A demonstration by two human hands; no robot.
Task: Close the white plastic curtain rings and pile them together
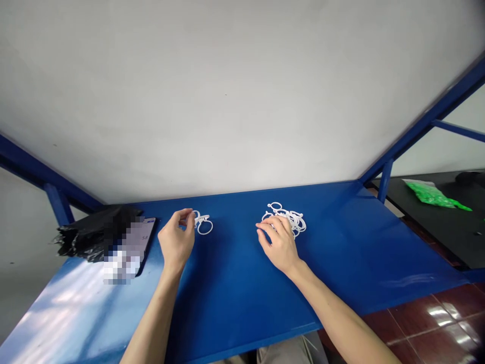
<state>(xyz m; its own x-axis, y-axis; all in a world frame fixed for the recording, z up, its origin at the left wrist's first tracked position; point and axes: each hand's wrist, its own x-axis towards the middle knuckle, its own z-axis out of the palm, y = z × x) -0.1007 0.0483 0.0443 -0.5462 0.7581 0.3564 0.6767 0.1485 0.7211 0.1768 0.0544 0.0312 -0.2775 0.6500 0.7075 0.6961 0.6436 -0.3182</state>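
My left hand (177, 238) is above the blue table, its fingers curled in towards the thumb. Right beside its fingertips lies a small group of white plastic rings (205, 227), each with a small tab. Whether the fingers grip one of them is hidden. My right hand (279, 245) reaches over a larger pile of similar white rings (297, 221) and covers part of it. Its thumb and fingertips are apart, with nothing visible between them.
A blue table (235, 283) with a blue metal frame stands against a pale wall. A black plastic bag (89, 237) and a phone (148, 240) lie at the left. On a dark table (409, 222) at the right rests a bright green packet (430, 194).
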